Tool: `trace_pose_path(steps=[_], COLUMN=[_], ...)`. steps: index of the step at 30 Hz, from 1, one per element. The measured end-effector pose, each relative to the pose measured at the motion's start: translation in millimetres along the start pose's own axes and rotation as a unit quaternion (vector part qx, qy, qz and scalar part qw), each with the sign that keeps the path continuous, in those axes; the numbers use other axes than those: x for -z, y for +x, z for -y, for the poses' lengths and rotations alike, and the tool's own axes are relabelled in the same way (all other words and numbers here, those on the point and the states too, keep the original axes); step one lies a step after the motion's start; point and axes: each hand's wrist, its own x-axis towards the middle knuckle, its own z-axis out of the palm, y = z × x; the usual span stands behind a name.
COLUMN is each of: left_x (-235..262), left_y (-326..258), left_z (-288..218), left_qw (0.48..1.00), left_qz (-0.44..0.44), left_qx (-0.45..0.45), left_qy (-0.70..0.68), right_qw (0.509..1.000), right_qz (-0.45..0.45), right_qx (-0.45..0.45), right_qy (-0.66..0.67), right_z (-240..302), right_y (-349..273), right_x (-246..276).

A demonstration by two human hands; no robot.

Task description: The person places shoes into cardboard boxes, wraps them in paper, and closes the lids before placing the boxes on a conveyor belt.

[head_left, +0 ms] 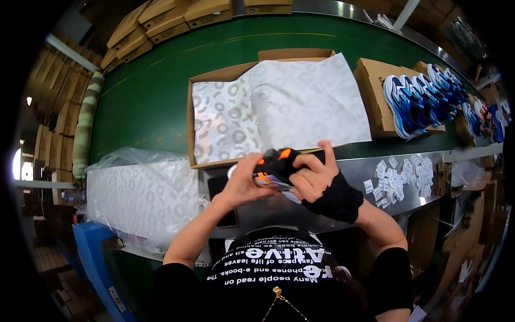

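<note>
Both my hands hold a black shoe [276, 163] with orange accents close to my chest, above a metal ledge. My left hand [242, 181] grips its left end and underside. My right hand [315, 177], with a black wrist wrap, clasps its right side from above. A white tag or insert shows under the shoe. Just beyond it lies an open cardboard shoebox [209, 80] on the green conveyor belt [145, 102], lined with white patterned tissue paper [284, 107] that spills over its right edge.
A plastic-wrapped stack of patterned tissue sheets [142, 196] lies at my left. Small white stickers [402, 177] are scattered on the metal ledge at right. More boxes with blue and white shoes [416, 102] sit further right on the belt. Closed cartons [161, 21] are stacked behind.
</note>
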Motion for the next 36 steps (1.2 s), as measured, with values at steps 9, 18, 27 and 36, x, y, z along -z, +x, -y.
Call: trace_pose_path(steps=[9, 18, 27, 36], left_x=[69.0, 10.8, 7.7, 9.8], left_y=[13.7, 112.7, 86.2, 44.3], left_z=[0.8, 164.0, 106.6, 146.2], left_qw=[0.937, 0.864, 0.853, 0.95], left_qz=[-0.219, -0.186, -0.131, -0.258], left_qx=[0.105, 0.381, 0.162, 0.178], left_qy=[-0.251, -0.272, -0.478, 0.003], right_qw=[0.977, 0.848, 0.691, 0.954], right_qz=[-0.17, 0.098, -0.287, -0.104], right_qx=[-0.075, -0.343, -0.53, -0.207], right_qy=[0.106, 0.392, 0.401, -0.19], right_z=[-13.5, -17.3, -106.0, -72.5], right_y=[22.6, -64.1, -63.1, -65.8], right_x=[16.7, -60.5, -140.3, -156.3])
